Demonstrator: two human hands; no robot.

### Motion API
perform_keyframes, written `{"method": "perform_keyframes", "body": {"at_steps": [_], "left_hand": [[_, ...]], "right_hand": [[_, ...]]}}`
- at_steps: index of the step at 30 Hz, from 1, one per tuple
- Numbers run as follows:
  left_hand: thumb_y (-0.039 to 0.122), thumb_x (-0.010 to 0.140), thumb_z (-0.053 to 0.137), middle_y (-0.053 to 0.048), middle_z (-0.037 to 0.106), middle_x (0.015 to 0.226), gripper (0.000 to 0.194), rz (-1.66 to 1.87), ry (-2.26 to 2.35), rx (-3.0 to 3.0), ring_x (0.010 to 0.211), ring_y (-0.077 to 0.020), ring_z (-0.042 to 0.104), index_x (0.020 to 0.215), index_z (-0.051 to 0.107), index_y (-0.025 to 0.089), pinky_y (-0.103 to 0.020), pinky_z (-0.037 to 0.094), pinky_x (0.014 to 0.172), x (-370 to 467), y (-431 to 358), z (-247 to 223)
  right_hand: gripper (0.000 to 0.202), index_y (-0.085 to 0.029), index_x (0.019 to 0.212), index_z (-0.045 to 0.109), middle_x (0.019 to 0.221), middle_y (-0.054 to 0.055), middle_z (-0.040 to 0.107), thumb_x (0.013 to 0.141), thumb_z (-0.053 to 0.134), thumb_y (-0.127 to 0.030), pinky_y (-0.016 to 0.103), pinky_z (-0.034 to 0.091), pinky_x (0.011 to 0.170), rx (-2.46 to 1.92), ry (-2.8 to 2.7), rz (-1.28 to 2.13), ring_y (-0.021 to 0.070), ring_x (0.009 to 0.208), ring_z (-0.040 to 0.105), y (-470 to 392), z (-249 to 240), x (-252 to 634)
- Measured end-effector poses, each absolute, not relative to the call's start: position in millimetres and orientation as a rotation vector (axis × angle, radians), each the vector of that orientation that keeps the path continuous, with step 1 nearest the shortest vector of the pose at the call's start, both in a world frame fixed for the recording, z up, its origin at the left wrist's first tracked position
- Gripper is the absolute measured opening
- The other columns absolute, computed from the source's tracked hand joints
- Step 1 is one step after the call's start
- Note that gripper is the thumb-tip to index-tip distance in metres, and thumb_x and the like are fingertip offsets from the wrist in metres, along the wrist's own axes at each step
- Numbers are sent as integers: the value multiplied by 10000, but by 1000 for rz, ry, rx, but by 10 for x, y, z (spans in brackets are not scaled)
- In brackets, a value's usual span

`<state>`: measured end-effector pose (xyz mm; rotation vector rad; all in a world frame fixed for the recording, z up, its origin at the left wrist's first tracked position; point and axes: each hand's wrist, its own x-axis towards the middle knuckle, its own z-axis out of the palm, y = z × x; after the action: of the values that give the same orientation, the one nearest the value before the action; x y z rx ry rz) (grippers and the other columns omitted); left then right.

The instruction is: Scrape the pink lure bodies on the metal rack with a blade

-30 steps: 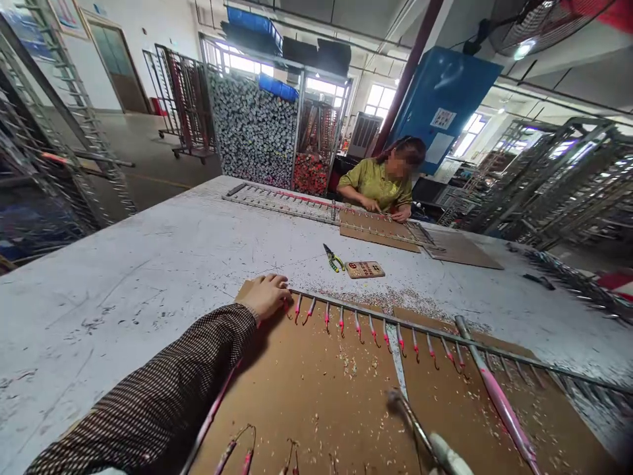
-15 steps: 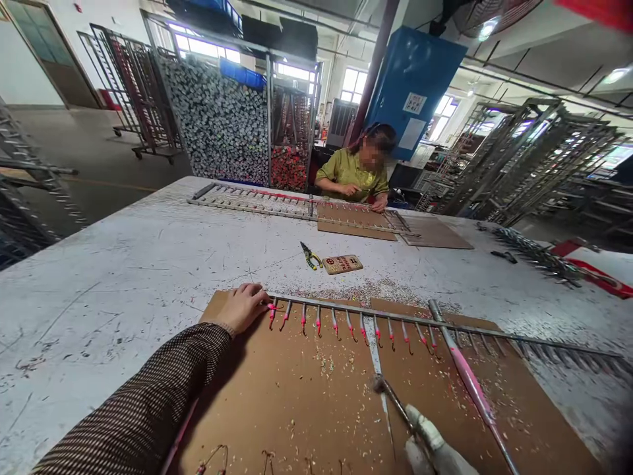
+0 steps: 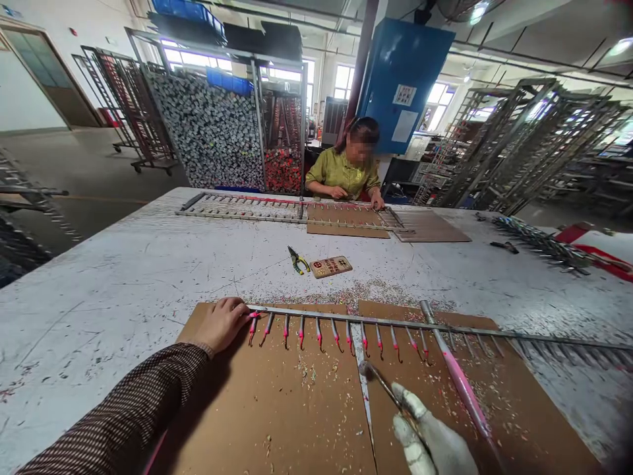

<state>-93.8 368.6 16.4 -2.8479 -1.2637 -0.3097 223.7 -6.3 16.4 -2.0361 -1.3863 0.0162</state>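
Note:
A long metal rack (image 3: pixel 316 314) lies across brown cardboard, with a row of short pegs carrying pink-tipped hooks (image 3: pixel 301 336) along its bar. My left hand (image 3: pixel 225 324), bare below a dark checked sleeve, is closed around the rack's left end. Its fingertips rest beside the first pink hook. In my right hand (image 3: pixel 430 429), which wears a white glove, is a thin metal rod (image 3: pixel 386 386) with a rounded, knobbed end. The knob hangs over the gap between the cardboard sheets, below the hooks and apart from them. A pink-stained crossbar (image 3: pixel 459 376) runs toward me on the right.
Pliers (image 3: pixel 298 260) and a tan rectangular case (image 3: pixel 331 266) lie beyond the rack on the white table (image 3: pixel 138 277). Small shavings are scattered about. Across the table a co-worker (image 3: pixel 346 168) handles another rack (image 3: pixel 237 214). More pegged racks (image 3: pixel 544 241) lie at the right.
The view has shifted, so the table's contents appear farther left and the near rack slightly lower. My left hand keeps its hold on the rack. The rod's knob remains below the hooks.

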Motion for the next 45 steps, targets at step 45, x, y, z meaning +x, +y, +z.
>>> {"method": "perform_keyframes", "body": {"at_steps": [45], "left_hand": [[456, 1020, 376, -81, 612, 1179, 385, -407, -1392, -2882, 1109, -253, 512, 1014, 690, 233, -420, 376, 955, -767, 3399, 173]], "right_hand": [[389, -216, 1345, 550, 1146, 46, 742, 982, 437, -297, 249, 554, 841, -1690, -1942, 80, 169, 988, 723, 1160, 313, 1937]]}}
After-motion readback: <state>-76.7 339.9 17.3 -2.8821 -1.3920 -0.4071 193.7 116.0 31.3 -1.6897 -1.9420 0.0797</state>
